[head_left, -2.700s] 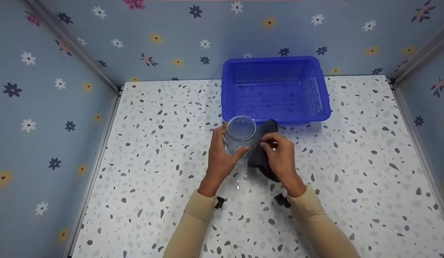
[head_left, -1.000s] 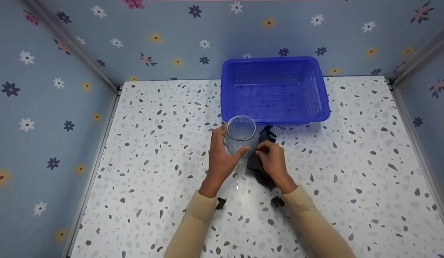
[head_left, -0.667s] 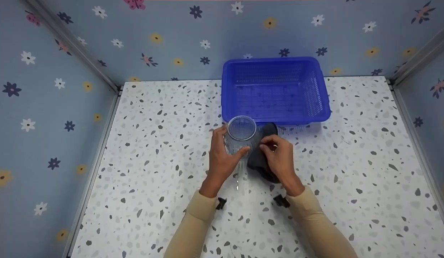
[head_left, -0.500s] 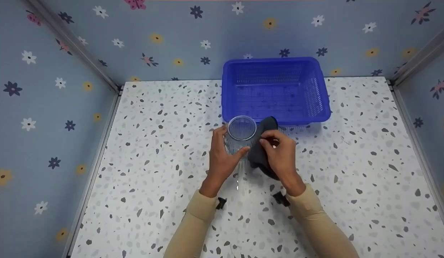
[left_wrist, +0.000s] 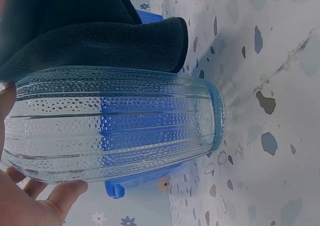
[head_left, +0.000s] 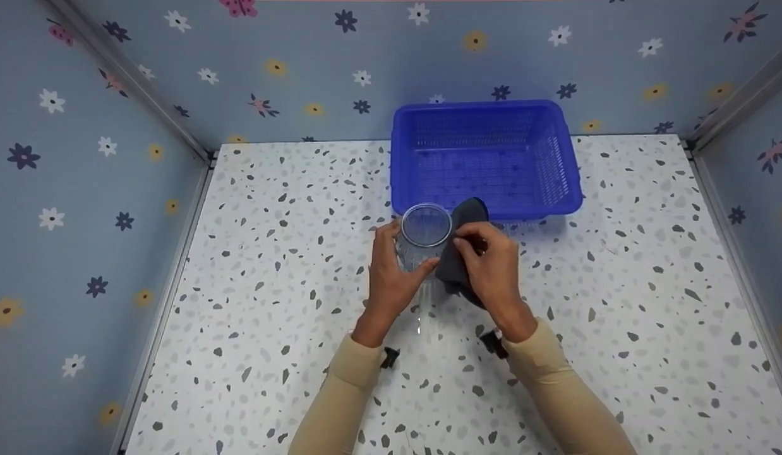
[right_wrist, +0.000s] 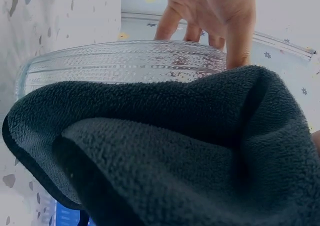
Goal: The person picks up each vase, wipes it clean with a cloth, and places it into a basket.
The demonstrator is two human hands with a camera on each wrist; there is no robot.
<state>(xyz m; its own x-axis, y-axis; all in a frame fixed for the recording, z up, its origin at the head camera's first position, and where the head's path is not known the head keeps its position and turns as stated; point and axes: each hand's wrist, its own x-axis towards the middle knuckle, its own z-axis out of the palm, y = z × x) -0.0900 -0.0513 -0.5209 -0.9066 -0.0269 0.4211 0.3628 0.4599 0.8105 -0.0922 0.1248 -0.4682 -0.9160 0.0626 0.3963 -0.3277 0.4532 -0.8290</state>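
A clear ribbed glass vase [head_left: 427, 226] stands upright on the speckled table, its textured side and base plain in the left wrist view. My left hand [head_left: 394, 278] grips it from the left, thumb on the near side and fingers round the far side. A dark grey cloth [head_left: 457, 262] hangs folded against the vase's right side. My right hand [head_left: 494, 262] pinches the cloth between thumb and fingertips. In the right wrist view, folds of the cloth [right_wrist: 165, 151] cover much of the vase [right_wrist: 125, 61].
Behind the vase stands a blue plastic basket [head_left: 486, 212] with perforated walls, close to the back wall. Flower-patterned panels [head_left: 302, 63] enclose the table [head_left: 290, 316] at the back and on both sides.
My right hand moved toward me with the cloth along the vase's side, then back away from me and slightly up. The left hand and vase stay in place.
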